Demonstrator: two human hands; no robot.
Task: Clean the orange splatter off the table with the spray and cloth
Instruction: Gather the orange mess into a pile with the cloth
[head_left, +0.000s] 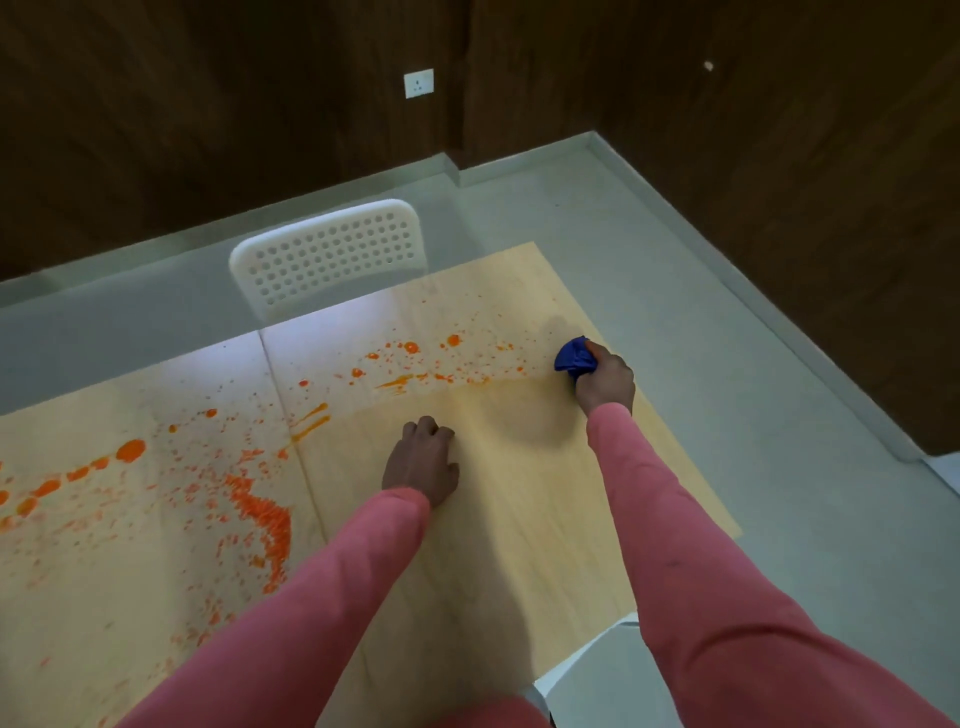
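Observation:
Orange splatter (260, 514) covers the left and far parts of the light wooden table (519, 519), with drops and streaks reaching toward the far right (410, 347). The patch of table between my arms shows no orange. My right hand (605, 382) grips a bunched blue cloth (574, 356) and holds it on the table near the far right edge. My left hand (422, 462) rests on the table's middle with its fingers curled under, holding nothing. No spray bottle is in view.
A white perforated chair (327, 254) stands at the table's far side. Another white chair (587, 660) shows at the near right corner. Grey floor (753, 389) lies to the right, with dark wooden walls (779, 130) behind.

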